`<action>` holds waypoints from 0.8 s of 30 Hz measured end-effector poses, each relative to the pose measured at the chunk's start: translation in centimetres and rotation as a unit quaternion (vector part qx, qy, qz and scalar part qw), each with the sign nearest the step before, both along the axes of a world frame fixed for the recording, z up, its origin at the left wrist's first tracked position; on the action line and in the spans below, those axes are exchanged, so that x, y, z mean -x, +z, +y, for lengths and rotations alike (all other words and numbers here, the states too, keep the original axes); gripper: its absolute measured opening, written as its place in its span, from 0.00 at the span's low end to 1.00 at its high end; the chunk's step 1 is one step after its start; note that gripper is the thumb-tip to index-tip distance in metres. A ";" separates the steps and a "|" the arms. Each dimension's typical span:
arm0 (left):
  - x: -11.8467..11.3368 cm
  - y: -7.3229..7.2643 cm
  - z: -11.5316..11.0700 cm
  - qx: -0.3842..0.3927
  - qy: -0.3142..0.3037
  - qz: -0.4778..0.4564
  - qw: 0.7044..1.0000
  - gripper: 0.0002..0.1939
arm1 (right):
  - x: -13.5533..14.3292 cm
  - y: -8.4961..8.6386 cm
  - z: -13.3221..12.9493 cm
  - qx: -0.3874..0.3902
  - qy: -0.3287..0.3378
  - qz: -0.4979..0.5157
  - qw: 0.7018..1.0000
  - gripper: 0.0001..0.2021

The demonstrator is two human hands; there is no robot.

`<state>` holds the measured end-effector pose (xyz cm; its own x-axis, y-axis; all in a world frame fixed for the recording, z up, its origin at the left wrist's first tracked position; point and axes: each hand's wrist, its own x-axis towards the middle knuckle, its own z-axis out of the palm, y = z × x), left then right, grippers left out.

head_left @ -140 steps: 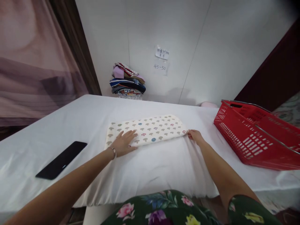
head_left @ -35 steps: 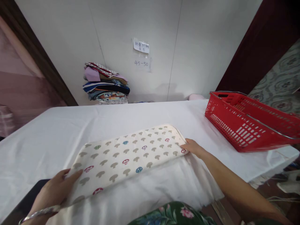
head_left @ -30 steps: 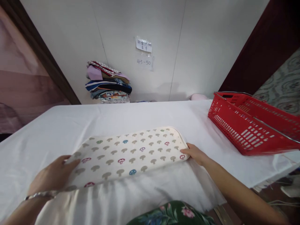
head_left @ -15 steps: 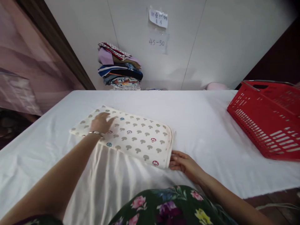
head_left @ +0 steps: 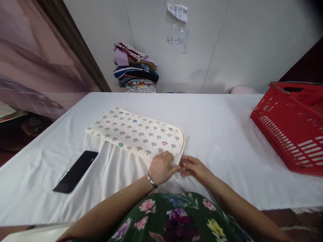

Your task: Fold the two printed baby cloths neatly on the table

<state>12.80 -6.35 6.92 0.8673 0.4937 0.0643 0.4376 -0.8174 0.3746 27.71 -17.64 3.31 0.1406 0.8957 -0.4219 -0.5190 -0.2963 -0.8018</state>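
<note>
A folded cream cloth [head_left: 141,132] printed with grey mushrooms and a few red, blue and green ones lies flat on the white-covered table [head_left: 214,134]. Its rounded right end shows stacked layers. My left hand [head_left: 162,167], a silver band at its wrist, is closed at the cloth's near right corner, thumb pointing right. My right hand [head_left: 194,169] pinches the same corner from the right side. The fingertips of both hands nearly meet there.
At the left lies a black phone [head_left: 75,172]. A red plastic basket [head_left: 290,131] stands on the right. Behind the table is a stack of folded clothes [head_left: 136,69] against the wall, under paper notes [head_left: 175,40]. A pink curtain [head_left: 32,64] hangs at far left.
My left hand has moved right and toward me, from the cloth's left part to its near right corner. My right hand stays at that corner. The phone has come into view.
</note>
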 end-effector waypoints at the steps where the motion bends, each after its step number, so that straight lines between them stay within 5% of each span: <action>1: 0.1 0.0 -0.2 -0.001 0.011 0.007 1.000 0.13 | -0.1 0.0 0.0 -0.003 0.011 0.000 1.000 0.16; 12: 1.0 -0.9 -2.0 0.019 0.109 0.026 0.993 0.09 | 0.3 -0.5 0.4 -0.029 0.076 -0.120 0.989 0.16; 24: -0.1 0.1 -2.6 0.013 0.155 0.051 0.987 0.08 | 0.5 -1.0 1.0 -0.012 0.060 -0.157 0.986 0.12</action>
